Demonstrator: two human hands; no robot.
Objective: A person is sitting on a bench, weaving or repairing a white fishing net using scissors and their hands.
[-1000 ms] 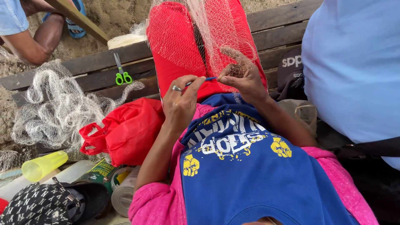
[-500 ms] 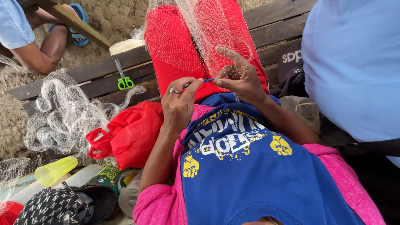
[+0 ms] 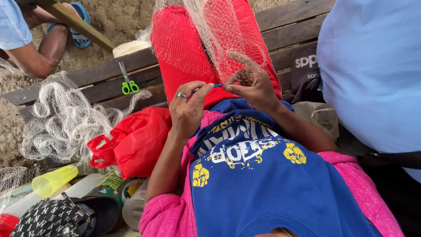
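A pale fishing net [image 3: 206, 33] drapes over my red-trousered leg [image 3: 184, 66] on a wooden bench. My left hand [image 3: 187, 107], with a ring on one finger, pinches a thin blue netting needle [image 3: 215, 86] at its near end. My right hand [image 3: 252, 81] has its fingers spread inside the mesh and touches the needle's far tip with thumb and forefinger. Both hands meet just above my blue printed shirt [image 3: 245, 158].
Green-handled scissors [image 3: 127, 81] lie on the bench slats [image 3: 101, 74] at left. A heap of net [image 3: 66, 123], a red bag [image 3: 131, 140], a yellow cup [image 3: 52, 180], tape rolls and a patterned cap [image 3: 57, 219] sit at lower left. One person sits at right [image 3: 372, 70], another at top left [image 3: 26, 39].
The view shifted a little. My right hand has risen slightly into the mesh, fingers spreading wider, while my left hand keeps the needle.
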